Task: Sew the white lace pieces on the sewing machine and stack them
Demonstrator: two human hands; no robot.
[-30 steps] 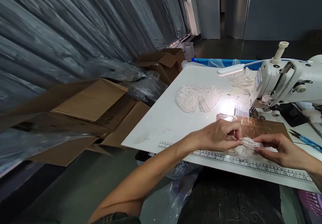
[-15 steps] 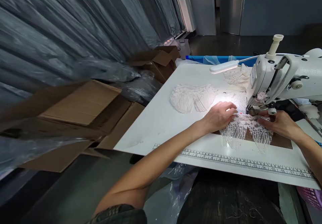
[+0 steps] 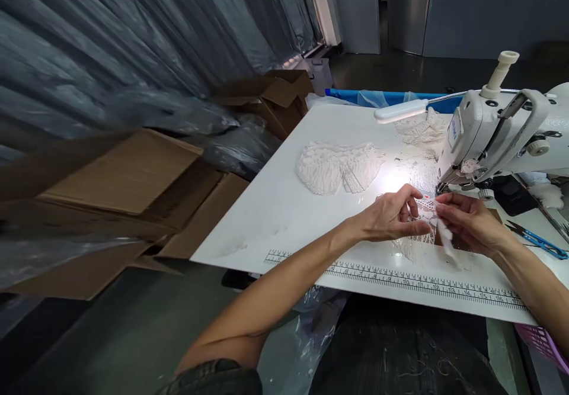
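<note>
A piece of white lace trim (image 3: 446, 236) lies in front of the sewing machine (image 3: 462, 134), close by the needle area. Its right part is lifted and folded over, pinched between the thumb and fingers of my right hand (image 3: 471, 223). My left hand (image 3: 393, 214) hovers over the left part of the lace, thumb and curled fingers apart, with nothing seen between them. A small red mark (image 3: 427, 196) shows beside the presser foot. Under the lace I see part of a brown panel in the table.
Stacked lace pieces (image 3: 340, 167) lie on the white table (image 3: 267, 217), and more lace (image 3: 422, 128) sits behind the lamp (image 3: 400, 111). Blue thread snips (image 3: 540, 241) lie right of my hand. A printed ruler (image 3: 391, 279) runs along the front edge. Cardboard boxes (image 3: 120, 176) stand left.
My right hand has moved left and folded the lace's right side up and over. My left hand has opened and come off the lace. The snips have come into view, and the view has shifted slightly.
</note>
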